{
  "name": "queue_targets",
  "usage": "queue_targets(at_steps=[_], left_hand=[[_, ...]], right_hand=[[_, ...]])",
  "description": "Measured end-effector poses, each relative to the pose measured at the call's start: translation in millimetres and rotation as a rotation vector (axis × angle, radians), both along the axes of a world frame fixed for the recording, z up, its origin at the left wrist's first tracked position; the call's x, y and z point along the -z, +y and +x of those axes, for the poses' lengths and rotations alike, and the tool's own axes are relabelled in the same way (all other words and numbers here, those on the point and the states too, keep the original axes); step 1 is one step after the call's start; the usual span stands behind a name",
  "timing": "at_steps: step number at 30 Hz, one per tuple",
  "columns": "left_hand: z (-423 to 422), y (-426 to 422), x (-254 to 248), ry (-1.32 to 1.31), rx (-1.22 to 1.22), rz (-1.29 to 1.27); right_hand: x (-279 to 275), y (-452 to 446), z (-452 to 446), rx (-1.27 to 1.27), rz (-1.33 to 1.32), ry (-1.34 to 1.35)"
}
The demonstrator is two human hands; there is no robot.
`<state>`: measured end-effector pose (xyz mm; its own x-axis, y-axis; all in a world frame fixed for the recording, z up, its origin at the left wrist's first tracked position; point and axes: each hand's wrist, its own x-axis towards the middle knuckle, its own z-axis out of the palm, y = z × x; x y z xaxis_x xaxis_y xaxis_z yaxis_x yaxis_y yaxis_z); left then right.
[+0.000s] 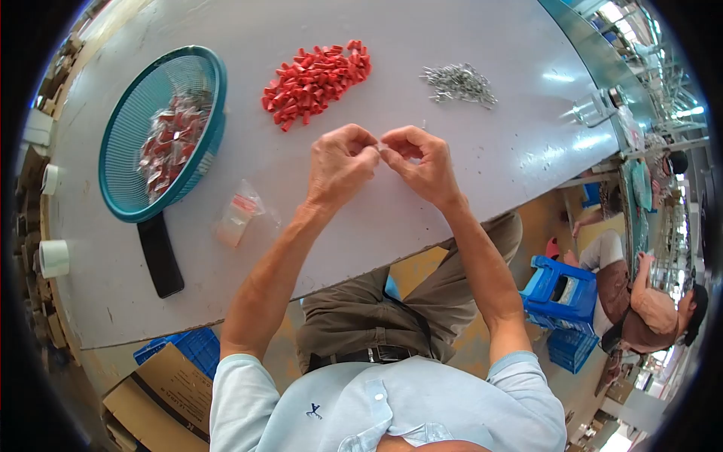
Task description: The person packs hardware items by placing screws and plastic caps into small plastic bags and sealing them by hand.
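Over the middle of the table, my left hand [343,163] and my right hand [420,162] meet fingertip to fingertip. Both are closed in a pinch on a tiny whitish or clear thing between them, too small to name. Beyond my left hand lies a heap of small red plastic pieces [316,81]. A smaller pile of thin silvery metal pieces [461,84] is farther off, past my right hand. One loose metal piece [424,124] lies just beyond my right fingers. Near my left forearm rests a clear plastic bag [242,215] holding small bags with a red stripe.
At the left, a teal mesh basket [113,192] holds several clear packets with red pieces. A black phone-like slab [160,256] lies beside it. Tape rolls [54,258] stand at the left edge, a clear jar [595,108] at the right. A seated person [651,309] is beyond blue stools [559,294].
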<state>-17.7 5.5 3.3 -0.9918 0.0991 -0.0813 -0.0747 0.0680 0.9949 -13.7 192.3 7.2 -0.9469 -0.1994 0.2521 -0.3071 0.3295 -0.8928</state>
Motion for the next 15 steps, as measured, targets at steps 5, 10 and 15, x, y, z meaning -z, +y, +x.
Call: queue_targets(at_steps=[5, 10, 15], left_hand=[[13.6, 5.8, 1.6, 0.229, -0.124, -0.180], [19.5, 11.3, 14.2, 0.396, -0.022, -0.085], [23.2, 17.1, 22.7, 0.552, 0.057, -0.090]], right_hand=[[-14.7, -1.9, -7.3, 0.040, 0.176, 0.181], [-48.0, -23.1, -50.1, -0.022, 0.180, 0.095], [-41.6, -70.5, -80.1, -0.330, 0.489, 0.114]])
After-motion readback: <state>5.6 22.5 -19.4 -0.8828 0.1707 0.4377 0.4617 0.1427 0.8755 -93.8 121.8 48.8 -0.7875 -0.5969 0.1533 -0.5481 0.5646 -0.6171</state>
